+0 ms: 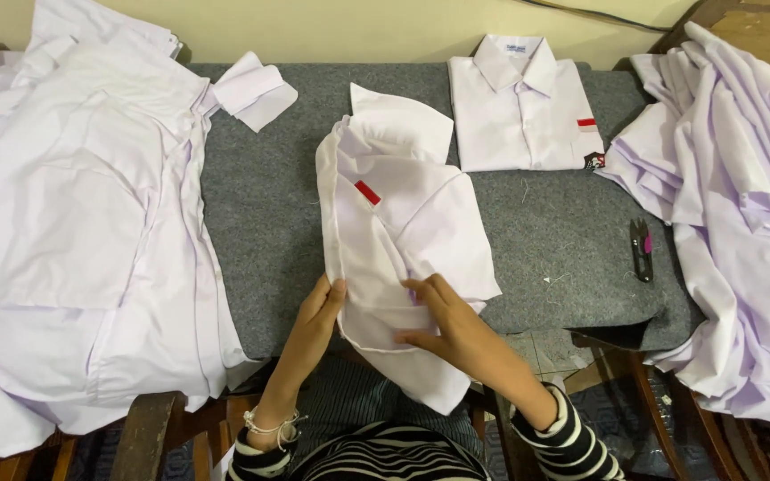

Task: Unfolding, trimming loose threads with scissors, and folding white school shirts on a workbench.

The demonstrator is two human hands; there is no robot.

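A white shirt (398, 223) with a small red tag lies partly folded on the grey felt table top (269, 232), its lower end hanging over the near edge. My left hand (318, 316) grips the shirt's left edge near the bottom. My right hand (446, 319) presses flat on the lower part of the shirt, fingers spread over the fabric and thumb tucked at the fold.
A neatly folded white shirt (519, 107) lies at the back. Heaps of loose white shirts sit at the left (73, 232) and right (741, 205). Small black thread snips (641, 251) lie on the felt at the right. Wooden chair parts show below.
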